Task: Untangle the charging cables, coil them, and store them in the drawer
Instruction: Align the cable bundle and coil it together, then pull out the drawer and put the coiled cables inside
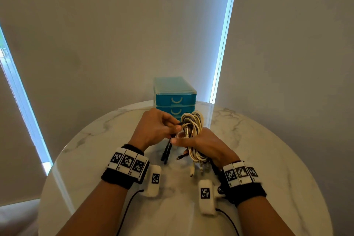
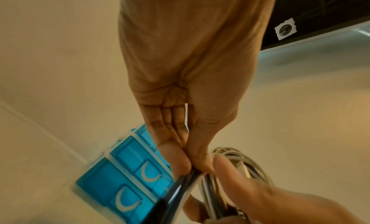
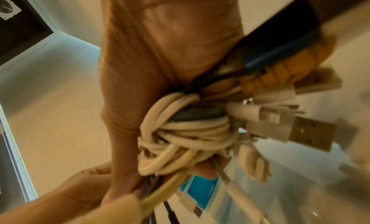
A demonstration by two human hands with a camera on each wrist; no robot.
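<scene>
Both forearms reach forward, wrists banded, hands meeting in the middle. Left hand (image 1: 155, 129) pinches black cable strands (image 2: 180, 186) between thumb and forefinger, knuckles up. Right hand (image 1: 207, 144), just beside that grip, curls round the tangled cable bundle (image 1: 192, 128), thumb pointing leftward.

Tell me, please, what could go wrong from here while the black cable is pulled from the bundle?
The left hand pinches the black cable while the right hand grips the white bundle; pulling may tighten the tangle. Loose plugs dangling below could snag. The drawer unit looks shut, and both hands are full.
</scene>
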